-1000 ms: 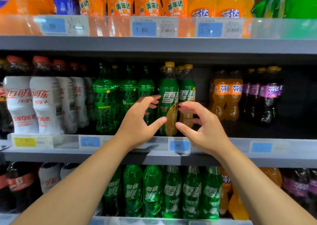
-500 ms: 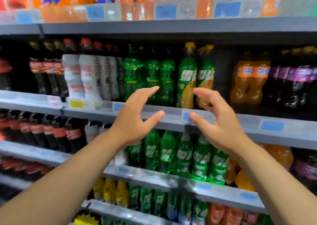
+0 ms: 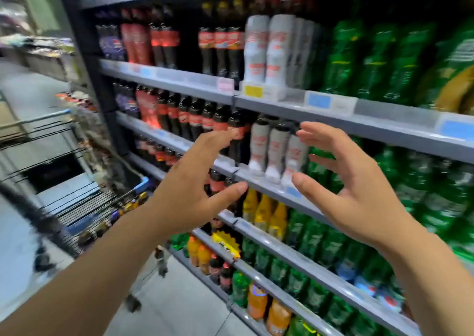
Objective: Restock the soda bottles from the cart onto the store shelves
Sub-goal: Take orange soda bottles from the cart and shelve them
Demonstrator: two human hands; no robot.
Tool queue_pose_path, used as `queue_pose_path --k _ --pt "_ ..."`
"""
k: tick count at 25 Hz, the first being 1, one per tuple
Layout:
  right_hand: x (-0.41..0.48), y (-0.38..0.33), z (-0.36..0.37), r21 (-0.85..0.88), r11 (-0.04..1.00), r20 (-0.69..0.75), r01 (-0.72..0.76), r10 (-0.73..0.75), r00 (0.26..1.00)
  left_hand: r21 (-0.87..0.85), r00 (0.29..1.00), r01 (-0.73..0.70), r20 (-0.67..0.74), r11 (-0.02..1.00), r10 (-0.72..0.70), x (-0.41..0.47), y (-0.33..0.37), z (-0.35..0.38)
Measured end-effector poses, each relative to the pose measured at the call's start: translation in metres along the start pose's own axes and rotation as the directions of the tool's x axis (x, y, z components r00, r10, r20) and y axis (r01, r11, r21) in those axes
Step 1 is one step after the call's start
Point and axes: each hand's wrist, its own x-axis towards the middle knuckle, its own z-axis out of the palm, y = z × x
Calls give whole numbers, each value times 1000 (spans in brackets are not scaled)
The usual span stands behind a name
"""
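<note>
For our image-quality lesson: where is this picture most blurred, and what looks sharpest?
Head view: motion blur smears the cart at left and the green bottles at right; the left hand and right hand look sharpest; the wide lens slants the shelf edges.

Two hands are showing: left hand (image 3: 189,197) and right hand (image 3: 359,199). One cart (image 3: 77,202) is standing at nine o'clock. Three white bottles (image 3: 277,148) are standing at centre, two upper white bottles (image 3: 266,48) are showing plainly at twelve o'clock, and three yellow bottles (image 3: 264,212) are standing at six o'clock. The green bottles (image 3: 372,61) are blurring beyond counting.

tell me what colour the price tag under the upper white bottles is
Yellow. The price tag below the upper white bottles shows best in the head view.
</note>
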Motion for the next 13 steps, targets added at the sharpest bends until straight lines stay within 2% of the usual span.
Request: queue_pose_path --k 7,13 --pt "40 -74 174 153 988 183 21 -50 982 62 968 224 -129 973 -215 -127 -108 -131" --pt "71 -126 312 303 953 243 -24 -53 969 134 919 381 -161 915 -359 -208 -195 -231"
